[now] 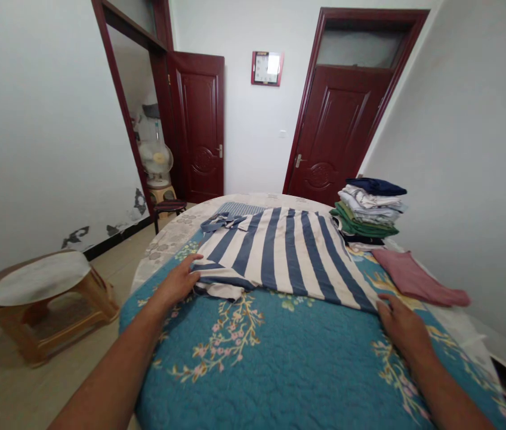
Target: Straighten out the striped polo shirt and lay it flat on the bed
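Head view, striped shirt [280, 254] crosswise, collar [222, 223] left, left hand [178, 280], right hand [401, 322] pinching edges

no readable text, wall clock [261, 68] numerals blurred

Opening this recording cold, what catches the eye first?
The boldly striped navy-and-cream garment stands out first, spread over the teal floral quilt, with the left hand at its left edge and the right hand at its near right corner. Beyond the right hand, a stack of folded clothes rises behind a pink garment.
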Demonstrator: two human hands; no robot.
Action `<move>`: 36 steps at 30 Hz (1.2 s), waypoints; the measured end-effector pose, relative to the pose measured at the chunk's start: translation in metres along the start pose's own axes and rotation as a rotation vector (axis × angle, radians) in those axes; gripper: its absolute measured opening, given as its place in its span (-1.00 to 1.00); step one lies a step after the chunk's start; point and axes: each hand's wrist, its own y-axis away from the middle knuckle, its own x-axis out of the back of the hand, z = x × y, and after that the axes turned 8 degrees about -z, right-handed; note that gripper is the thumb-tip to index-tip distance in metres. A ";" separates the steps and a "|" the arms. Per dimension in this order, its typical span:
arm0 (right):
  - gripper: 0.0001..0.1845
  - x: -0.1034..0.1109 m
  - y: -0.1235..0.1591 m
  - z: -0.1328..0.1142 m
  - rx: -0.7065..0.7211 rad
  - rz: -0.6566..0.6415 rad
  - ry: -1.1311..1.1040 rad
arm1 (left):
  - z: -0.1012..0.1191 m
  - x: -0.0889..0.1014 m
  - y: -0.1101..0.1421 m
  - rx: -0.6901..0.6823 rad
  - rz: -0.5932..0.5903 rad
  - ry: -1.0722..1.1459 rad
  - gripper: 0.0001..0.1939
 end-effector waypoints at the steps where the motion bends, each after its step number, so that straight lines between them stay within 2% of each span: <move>1: -0.40 0.000 0.000 0.000 0.002 0.023 -0.010 | -0.003 0.002 0.006 0.002 -0.030 -0.022 -0.52; 3: -0.41 0.002 0.001 -0.001 -0.007 0.043 -0.023 | -0.007 0.005 0.016 -0.001 -0.068 -0.082 -0.62; 4: -0.42 0.002 0.002 -0.002 -0.016 0.039 -0.026 | -0.008 0.004 0.021 -0.017 -0.046 -0.114 -0.62; 7: -0.43 0.005 0.002 -0.005 -0.028 0.016 -0.024 | -0.003 -0.005 0.033 -0.153 0.120 -0.228 -0.61; 9: -0.44 0.006 0.002 -0.006 -0.035 0.008 -0.013 | 0.004 -0.015 0.040 -0.273 0.171 -0.342 -0.64; 13: -0.47 0.006 0.002 -0.007 -0.038 -0.002 0.028 | 0.017 -0.030 0.047 -0.392 0.157 -0.562 -0.79; 17: -0.48 0.005 0.003 -0.008 -0.045 -0.016 0.051 | 0.024 -0.033 0.051 -0.483 0.271 -0.635 -0.75; 20: -0.50 0.004 0.003 -0.008 -0.044 -0.019 0.068 | 0.028 -0.037 0.050 -0.562 0.222 -0.690 -0.73; 23: -0.51 0.002 0.002 -0.006 -0.038 -0.023 0.069 | 0.030 -0.046 0.044 -0.551 0.134 -0.723 -0.81; 25: -0.51 0.002 0.002 -0.005 -0.031 -0.017 0.064 | 0.030 -0.051 0.040 -0.540 0.128 -0.716 -0.83; 27: -0.50 0.002 0.002 -0.005 -0.030 -0.006 0.055 | 0.030 -0.051 0.040 -0.575 0.132 -0.642 -0.75; 29: -0.50 0.002 0.002 -0.005 -0.025 0.011 0.030 | 0.030 -0.047 0.044 -0.583 0.155 -0.471 -0.72; 30: -0.50 0.003 0.002 -0.005 -0.018 0.023 0.011 | 0.030 -0.043 0.048 -0.543 0.176 -0.367 -0.71; 33: -0.51 0.004 0.002 -0.006 0.011 0.063 -0.039 | 0.031 -0.033 0.057 -0.309 0.244 -0.140 -0.67; 34: -0.51 0.005 0.002 -0.006 0.014 0.071 -0.046 | 0.031 -0.031 0.059 -0.263 0.219 -0.122 -0.66; 36: -0.52 0.005 0.002 -0.006 0.011 0.075 -0.044 | 0.034 -0.029 0.060 -0.271 0.090 -0.155 -0.66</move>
